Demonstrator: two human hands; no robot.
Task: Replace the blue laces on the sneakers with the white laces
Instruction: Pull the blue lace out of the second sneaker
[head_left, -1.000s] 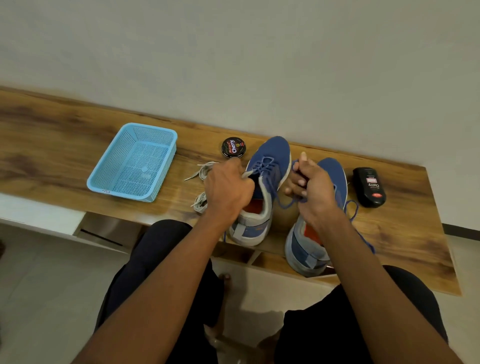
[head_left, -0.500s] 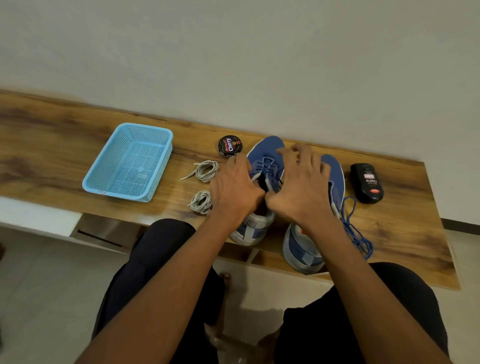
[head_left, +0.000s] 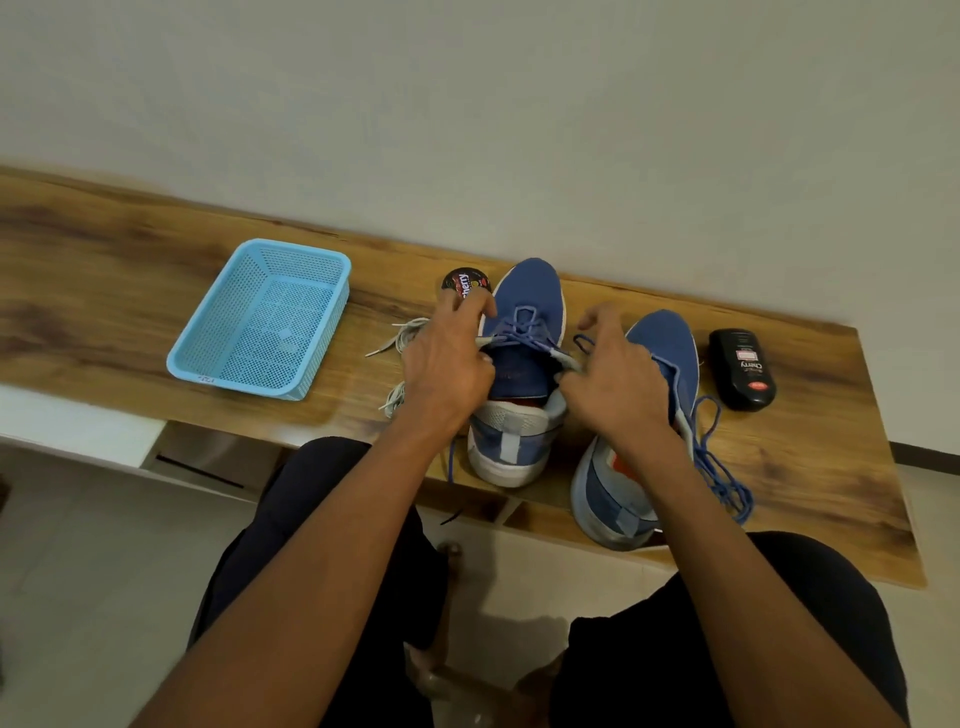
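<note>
Blue laces (head_left: 524, 332) on left sneaker (head_left: 519, 374), left hand (head_left: 447, 364) and right hand (head_left: 613, 374) each pinching one

Setting: home interior, prob. entryway/shoe-care corner.

Evidence: long wood-grain bench (head_left: 130, 270) set against plain pale wall (head_left: 467, 104); tiled floor (head_left: 78, 571) below bench. On bench: blue perforated plastic basket (head_left: 262, 322) toward its left end, round shoe-polish tin (head_left: 466, 282) at wall side near mid, black liquid-polish bottle (head_left: 742, 368) toward right end, pair of blue sneakers (head_left: 527, 312) between tin & bottle. Person seated at bench front edge.
</note>
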